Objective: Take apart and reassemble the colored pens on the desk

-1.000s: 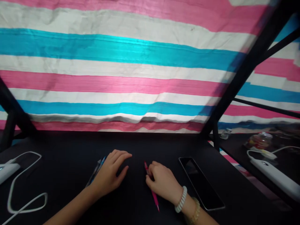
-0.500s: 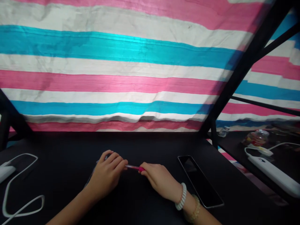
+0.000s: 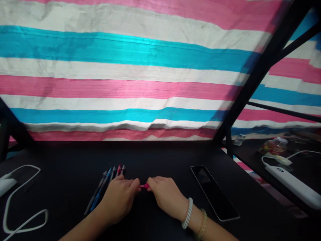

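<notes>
Between my two hands, low over the black table, lies a pink pen [image 3: 143, 186] held level. My left hand [image 3: 121, 197] is closed around its left end, hiding most of the barrel. The fingertips of my right hand [image 3: 165, 194] pinch the pink right end. Only a short pink stretch shows in the gap. Beside and partly behind my left hand, several pens [image 3: 106, 177] lie side by side, slanting away from me, with dark, blue and red-pink ends showing. A white coil band and a beaded bracelet circle my right wrist.
A dark-screened phone [image 3: 213, 194] lies right of my hands. On the left a white cable [image 3: 7, 204] loops from a white device [image 3: 7, 185]. Beyond the black frame bar [image 3: 250, 83], a side surface holds a white power bank [image 3: 293, 185] and a jar [image 3: 278, 145]. Striped sheeting hangs behind.
My left hand has shifted right and toward me, uncovering the row of pens. My hands are closer together, and less of the pink pen shows between them.
</notes>
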The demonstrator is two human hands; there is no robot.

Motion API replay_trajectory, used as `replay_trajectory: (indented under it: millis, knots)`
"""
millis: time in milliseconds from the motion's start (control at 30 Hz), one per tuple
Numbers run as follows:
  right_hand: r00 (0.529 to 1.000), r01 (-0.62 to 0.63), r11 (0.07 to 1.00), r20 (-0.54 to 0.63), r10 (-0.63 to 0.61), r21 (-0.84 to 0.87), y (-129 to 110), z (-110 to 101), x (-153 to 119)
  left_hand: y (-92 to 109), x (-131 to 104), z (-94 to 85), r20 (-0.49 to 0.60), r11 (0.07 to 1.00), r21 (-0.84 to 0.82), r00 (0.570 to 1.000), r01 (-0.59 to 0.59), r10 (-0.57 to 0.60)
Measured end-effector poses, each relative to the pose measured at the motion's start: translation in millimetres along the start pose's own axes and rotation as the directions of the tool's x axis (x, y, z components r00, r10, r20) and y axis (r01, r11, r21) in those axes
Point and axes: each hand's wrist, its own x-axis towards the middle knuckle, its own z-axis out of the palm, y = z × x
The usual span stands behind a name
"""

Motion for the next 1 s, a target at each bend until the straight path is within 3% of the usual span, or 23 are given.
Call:
replay_trajectory:
  millis: [167, 567, 800, 1000]
  knots:
    - [1.000, 0.020, 0.997, 0.004, -0.020, -0.078, -2.2, 2.2, 1.0, 2.4, -0.4, -4.2, 0.057, 0.998, -0.002, 0.996, 0.063, -0.063]
    - [0.986, 0.059, 0.981, -0.144, -0.087, -0.183, -6.0, 8.7, 0.5, 4.4, -4.1, -8.5, 0.096, 0.970, -0.142, 0.978, 0.196, -0.183]
    - [0.971, 0.078, 0.966, -0.202, -0.130, -0.248, -6.2, 9.6, -0.4, 4.6, -5.1, -10.1, 0.110, 0.965, -0.157, 0.975, 0.211, -0.195]
    - [0.968, 0.104, 0.980, -0.208, -0.139, -0.171, -2.7, 5.9, 1.7, 3.6, -4.5, -9.3, 0.004, 0.992, -0.062, 0.994, 0.113, -0.112]
